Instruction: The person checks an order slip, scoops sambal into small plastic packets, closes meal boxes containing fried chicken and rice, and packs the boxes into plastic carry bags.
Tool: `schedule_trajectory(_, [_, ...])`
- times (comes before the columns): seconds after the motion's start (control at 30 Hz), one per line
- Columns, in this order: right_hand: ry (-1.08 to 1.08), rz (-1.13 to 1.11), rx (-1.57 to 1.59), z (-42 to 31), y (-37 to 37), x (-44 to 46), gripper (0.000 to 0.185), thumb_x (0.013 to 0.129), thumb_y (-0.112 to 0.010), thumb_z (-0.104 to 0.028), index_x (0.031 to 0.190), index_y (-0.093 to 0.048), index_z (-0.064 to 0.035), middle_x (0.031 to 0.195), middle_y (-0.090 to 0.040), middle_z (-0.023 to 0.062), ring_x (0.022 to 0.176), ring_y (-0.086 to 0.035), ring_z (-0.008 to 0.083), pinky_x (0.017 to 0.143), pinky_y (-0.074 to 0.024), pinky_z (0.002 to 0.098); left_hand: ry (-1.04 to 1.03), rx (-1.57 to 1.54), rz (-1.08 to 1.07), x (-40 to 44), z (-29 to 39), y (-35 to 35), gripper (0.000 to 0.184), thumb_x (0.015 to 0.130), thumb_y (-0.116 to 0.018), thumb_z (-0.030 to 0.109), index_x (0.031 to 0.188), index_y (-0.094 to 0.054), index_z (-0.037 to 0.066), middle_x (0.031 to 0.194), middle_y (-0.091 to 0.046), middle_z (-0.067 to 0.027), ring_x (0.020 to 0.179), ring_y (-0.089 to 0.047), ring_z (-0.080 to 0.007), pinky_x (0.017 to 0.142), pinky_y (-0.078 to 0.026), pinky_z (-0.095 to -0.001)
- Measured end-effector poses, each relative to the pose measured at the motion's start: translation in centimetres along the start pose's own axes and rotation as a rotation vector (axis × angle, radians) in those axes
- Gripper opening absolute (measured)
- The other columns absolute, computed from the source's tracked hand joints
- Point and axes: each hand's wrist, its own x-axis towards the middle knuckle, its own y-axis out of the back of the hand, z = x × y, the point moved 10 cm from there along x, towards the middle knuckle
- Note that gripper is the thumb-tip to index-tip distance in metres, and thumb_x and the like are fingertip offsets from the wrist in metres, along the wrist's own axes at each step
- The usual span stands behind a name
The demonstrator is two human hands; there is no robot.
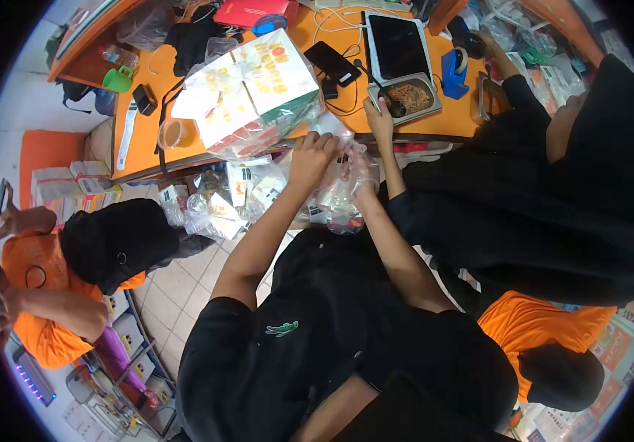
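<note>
My left hand (312,156) is closed on the upper edge of a clear plastic bag (337,177) at the front of the desk, its fingers curled downward. My right hand (365,188) is at the bag's right side, with plastic around its fingers, which are partly hidden. Small printed packs seem to be inside the bag, but I cannot make out their kind. Just beyond my left hand, a white carton (247,88) with orange print and green and red sides sits on the desk, partly wrapped in clear plastic.
On the orange desk (435,131) stand a cup (177,133), a phone (332,63), a tablet (396,48) and a blue tape dispenser (455,74). A co-worker's hand (379,118) holds a food container (411,98). Plastic-wrapped packs (232,191) lie below the desk edge. Another person (59,280) is at left.
</note>
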Motion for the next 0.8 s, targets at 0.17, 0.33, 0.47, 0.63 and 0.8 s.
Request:
schedule_trajectory(0.17, [0.031,-0.010,0.107,2.0,1.5,0.9,0.037,0.097,-0.066,-0.024,0.131,-0.063,-0.0076,0.109,-0.069,0.0025,0.059,-0.052,0.0062,0.051,-0.0414,0.0228,0.082,0.113,0.006,0.3,0.7,-0.2,0.014,0.085,-0.071,0.021,0.094,-0.074,0.011,0.126,-0.063,-0.0019,0.113,-0.054,-0.0258,0.091,-0.040,-0.0465])
schedule_trajectory(0.33, [0.035,0.000,0.097,2.4,1.8,1.1,0.038,0.097,-0.068,-0.021,0.130,-0.063,-0.0039,0.118,-0.068,0.0046,0.072,-0.059,0.0061,0.057,-0.0457,0.0234,0.128,0.081,0.008,0.2,0.2,-1.8,0.016,0.083,-0.071,0.020,0.090,-0.071,0.005,0.124,-0.064,-0.0065,0.111,-0.056,-0.0272,0.094,-0.040,-0.0497])
schedule_trajectory(0.47, [0.117,0.004,0.063,1.1,1.3,1.1,0.039,0.099,-0.066,-0.017,0.134,-0.060,-0.0015,0.122,-0.068,0.0062,0.070,-0.060,0.0064,0.057,-0.0483,0.0243,0.257,-0.168,0.023,0.8,-0.1,-0.8,0.016,0.087,-0.065,0.016,0.095,-0.068,0.003,0.123,-0.064,-0.0088,0.105,-0.063,-0.0318,0.087,-0.051,-0.0480])
schedule_trajectory(0.63, [0.066,0.001,0.125,0.3,0.4,0.5,0.035,0.101,-0.063,-0.016,0.135,-0.061,-0.0047,0.116,-0.069,0.0025,0.060,-0.056,0.0049,0.053,-0.0467,0.0222,0.202,-0.127,-0.003,0.9,-0.5,-2.2,0.023,0.086,-0.069,0.019,0.104,-0.068,0.004,0.113,-0.068,-0.0132,0.092,-0.069,-0.0358,0.075,-0.056,-0.0475])
schedule_trajectory(0.8, [0.101,-0.052,-0.055,-0.1,0.6,0.8,0.031,0.102,-0.062,-0.018,0.131,-0.066,-0.0105,0.105,-0.070,-0.0024,0.060,-0.054,0.0036,0.054,-0.0448,0.0203,0.242,0.034,-0.062,1.1,-0.3,-2.9,0.014,0.088,-0.066,0.017,0.093,-0.068,0.004,0.105,-0.070,-0.0137,0.092,-0.069,-0.0351,0.075,-0.056,-0.0481])
